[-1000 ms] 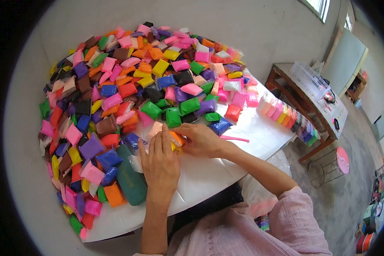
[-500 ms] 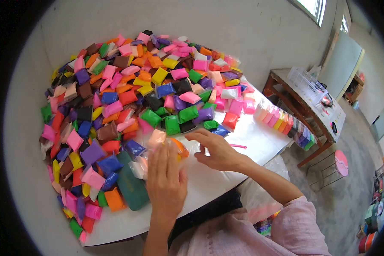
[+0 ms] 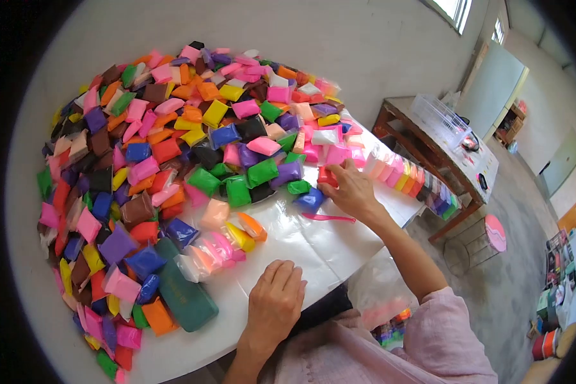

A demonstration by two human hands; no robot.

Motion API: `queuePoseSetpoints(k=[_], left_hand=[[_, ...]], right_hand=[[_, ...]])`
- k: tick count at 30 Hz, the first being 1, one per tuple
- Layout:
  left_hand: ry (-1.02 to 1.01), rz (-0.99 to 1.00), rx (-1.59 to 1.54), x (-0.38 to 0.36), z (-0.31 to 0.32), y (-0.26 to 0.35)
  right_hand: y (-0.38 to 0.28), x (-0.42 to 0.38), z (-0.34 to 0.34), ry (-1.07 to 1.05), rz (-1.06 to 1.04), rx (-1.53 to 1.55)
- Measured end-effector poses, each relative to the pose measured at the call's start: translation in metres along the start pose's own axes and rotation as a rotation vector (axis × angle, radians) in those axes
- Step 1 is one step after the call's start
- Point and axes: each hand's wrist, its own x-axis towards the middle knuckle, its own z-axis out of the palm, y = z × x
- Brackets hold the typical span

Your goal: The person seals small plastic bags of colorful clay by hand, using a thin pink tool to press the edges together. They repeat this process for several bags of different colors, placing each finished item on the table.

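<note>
My right hand (image 3: 351, 192) reaches to the right edge of the heap, its fingertips pinching a red clay packet (image 3: 327, 176) that partly shows beneath them. A blue packet (image 3: 311, 200) and a pink plastic tool (image 3: 328, 218) lie just beside that hand. Near the table's front edge rests my left hand (image 3: 276, 299), fingers curled together with nothing visible in them. Ahead of it sits a small row of packets: a peach one (image 3: 215, 214), an orange one (image 3: 253, 226), a yellow one (image 3: 239, 236) and several pink ones in clear wrap (image 3: 212, 251).
A large heap of colourful packets (image 3: 137, 152) covers the left and back of the white table (image 3: 301, 246). A dark green case (image 3: 187, 294) lies left of the small row. Stacked multicoloured packets (image 3: 409, 179) stand at the right edge. Beyond are a wooden table (image 3: 390, 118) and a stool (image 3: 495, 233).
My right hand has moved right and away from the small row to the red packet. My left hand has drawn back from the row toward the table's front edge, uncovering the packets.
</note>
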Motion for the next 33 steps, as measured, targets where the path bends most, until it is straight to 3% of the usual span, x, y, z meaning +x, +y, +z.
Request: queuePoseSetpoints(k=[8,12,15,19,33], left_hand=[[0.006,0.006,0.009,-0.005,0.001,-0.001],[0.014,-0.014,-0.033,-0.005,-0.001,-0.001],[0.091,-0.056,-0.049,-0.004,-0.007,0.005],[0.083,-0.148,-0.016,-0.005,-0.003,0.012],[0.05,-0.081,0.045,-0.01,0.005,0.012]], right_hand=[[0.005,0.02,0.018,-0.013,-0.003,0.004],[0.001,-0.003,0.0,0.281,-0.068,0.132],[-0.034,-0.059,-0.028,0.488,-0.29,0.242],[-0.07,-0.143,-0.014,0.314,-0.484,0.263],[-0.068,-0.167,-0.009,0.207,-0.392,0.418]])
